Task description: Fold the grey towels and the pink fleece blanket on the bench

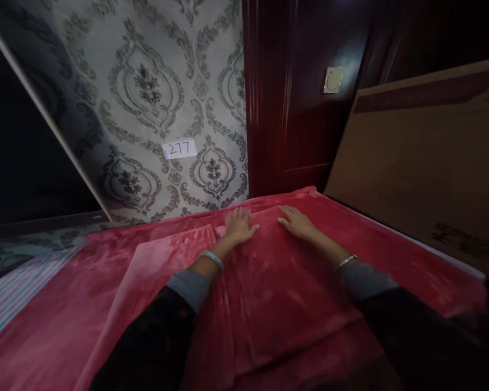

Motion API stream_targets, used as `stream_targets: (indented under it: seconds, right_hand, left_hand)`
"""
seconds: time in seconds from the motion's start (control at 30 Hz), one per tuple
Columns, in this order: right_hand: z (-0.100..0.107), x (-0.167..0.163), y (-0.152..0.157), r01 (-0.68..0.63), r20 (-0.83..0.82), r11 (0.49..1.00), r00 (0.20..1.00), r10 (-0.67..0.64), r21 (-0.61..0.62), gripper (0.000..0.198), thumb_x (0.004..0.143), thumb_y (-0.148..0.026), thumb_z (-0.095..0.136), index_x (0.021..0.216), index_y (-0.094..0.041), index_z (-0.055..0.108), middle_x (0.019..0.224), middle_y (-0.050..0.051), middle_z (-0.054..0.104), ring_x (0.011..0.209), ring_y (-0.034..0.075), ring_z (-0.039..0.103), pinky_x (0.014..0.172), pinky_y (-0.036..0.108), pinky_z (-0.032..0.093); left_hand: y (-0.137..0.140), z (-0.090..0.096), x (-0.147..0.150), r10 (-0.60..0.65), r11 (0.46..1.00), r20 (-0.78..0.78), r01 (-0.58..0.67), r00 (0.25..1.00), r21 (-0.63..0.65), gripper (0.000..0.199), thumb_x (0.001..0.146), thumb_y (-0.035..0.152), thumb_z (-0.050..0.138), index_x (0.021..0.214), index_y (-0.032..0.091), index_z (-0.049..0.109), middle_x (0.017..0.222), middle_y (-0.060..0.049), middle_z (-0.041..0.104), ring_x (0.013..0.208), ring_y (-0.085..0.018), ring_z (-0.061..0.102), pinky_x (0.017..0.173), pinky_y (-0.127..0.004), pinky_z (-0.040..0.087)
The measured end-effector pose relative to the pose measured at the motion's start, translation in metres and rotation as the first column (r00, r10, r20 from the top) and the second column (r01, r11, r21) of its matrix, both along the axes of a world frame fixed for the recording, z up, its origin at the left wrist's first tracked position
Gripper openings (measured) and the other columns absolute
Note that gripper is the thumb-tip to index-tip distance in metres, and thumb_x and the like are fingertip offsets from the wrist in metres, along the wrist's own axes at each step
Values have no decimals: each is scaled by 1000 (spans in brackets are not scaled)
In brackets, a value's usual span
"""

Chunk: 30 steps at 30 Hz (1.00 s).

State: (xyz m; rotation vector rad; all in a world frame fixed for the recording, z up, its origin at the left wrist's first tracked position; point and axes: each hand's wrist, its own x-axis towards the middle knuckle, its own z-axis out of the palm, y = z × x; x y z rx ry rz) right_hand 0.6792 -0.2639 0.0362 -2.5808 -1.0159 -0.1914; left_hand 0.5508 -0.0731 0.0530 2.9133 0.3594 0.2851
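Observation:
A red plush blanket (293,293) lies before me, partly folded into layers. Flat on its far edge rests my left hand (238,225), fingers stretched forward and thumb out to the side. My right hand (296,221) is a little to the right on the same folded part, its fingers extended and palm down. Neither hand grips the cloth. More red cloth (61,293) spreads out to the left beneath the folded layers, and creases run down the middle between my arms.
A patterned wall (146,108) with a paper label (180,149) reading 277 rises behind the blanket. Dark red wood panelling (287,108) stands beside it. A large cardboard sheet or box (424,157) leans at the right. Striped fabric (24,293) shows at the left edge.

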Motion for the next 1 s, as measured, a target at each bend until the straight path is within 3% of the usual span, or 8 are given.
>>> stream_targets:
  seconds: [0.13,0.3,0.43,0.83,1.0]
  right_hand:
    - [-12,23,30,33,-2,999,999,-33,-17,63,101,-49,38,158,-23,31,165,12,23,151,33,20,115,60,28]
    - [-55,32,37,-8,-51,993,999,2,-119,62,102,-58,29,157,-30,32,165,8,23,153,27,16,118,59,24]
    - [-73,34,31,-20,-92,995,996,11,-103,64,103,-60,23,158,-29,28,166,7,19,153,26,15,119,57,22]
    - [-66,32,31,-16,-114,994,993,4,-109,62,103,-58,24,158,-29,29,167,6,18,153,27,15,120,56,21]
    - [-62,28,31,-10,-125,991,992,-7,-132,63,104,-57,22,159,-28,27,167,6,16,154,25,11,121,54,18]
  left_hand:
    - [18,-29,9,101,995,-57,-100,993,23,79,90,64,46,155,21,34,165,-18,23,153,-39,11,121,-62,9]
    - [25,-61,-2,189,982,-118,-184,975,51,85,89,72,38,156,19,32,164,-22,24,149,-48,20,117,-64,17]
    - [22,-62,-3,209,977,-118,-201,971,75,88,90,71,37,156,14,32,162,-25,26,149,-47,22,117,-61,18]
    - [21,-60,0,232,972,-121,-224,965,75,92,89,72,37,154,7,33,162,-27,25,149,-47,21,118,-58,19]
    - [18,-61,-1,260,965,-62,-259,964,25,85,90,67,45,153,10,37,162,-25,26,150,-44,21,120,-55,19]
